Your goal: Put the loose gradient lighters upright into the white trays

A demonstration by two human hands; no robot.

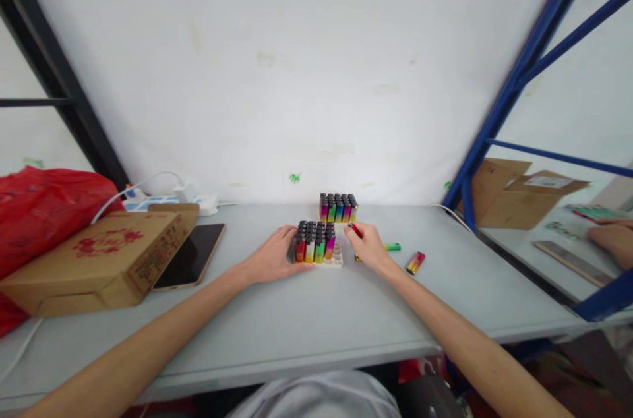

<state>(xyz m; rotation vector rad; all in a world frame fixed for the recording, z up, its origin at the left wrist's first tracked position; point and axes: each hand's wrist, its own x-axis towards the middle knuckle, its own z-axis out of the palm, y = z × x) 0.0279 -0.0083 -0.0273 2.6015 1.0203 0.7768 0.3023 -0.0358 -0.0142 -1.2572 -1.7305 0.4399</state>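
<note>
A white tray (337, 256) stands on the table, filled with upright multicoloured lighters (315, 243) except for a column of bare slots at its right side. My left hand (277, 254) is cupped round the tray's left end, thumb along the front and fingers behind. Just right of the tray, my right hand (368, 245) pinches a red lighter (355, 229), mostly hidden by the fingers. Beyond that hand lies a green lighter (393, 246), and a red-and-yellow lighter (415, 263) rests farther right. Something yellow shows partly beneath the right hand.
Behind the tray, near the wall, stands a second block of lighters (339, 208). On the left are a dark tablet-like device (190, 256), a cardboard box (93, 260), a red bag (59, 207) and a power strip (205, 203). A blue frame (467, 197) borders the right; another person's hand (613, 237) shows past it.
</note>
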